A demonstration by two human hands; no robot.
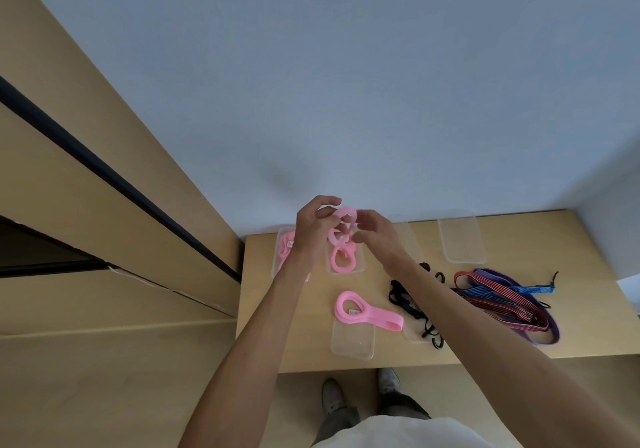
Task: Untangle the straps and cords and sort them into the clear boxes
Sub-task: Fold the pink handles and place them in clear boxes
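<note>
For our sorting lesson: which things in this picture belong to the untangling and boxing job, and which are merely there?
Part of the job:
pink strap in both hands
pink strap on the table
black cords
red, blue and purple straps
clear boxes
left hand
right hand

Just there:
table
wooden cabinet
wall
shoes

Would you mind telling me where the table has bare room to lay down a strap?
Bare wood lies between the far empty clear box and the black cords, and along the near edge of the table. It is crowded around the striped straps and the boxes under both hands.
</note>
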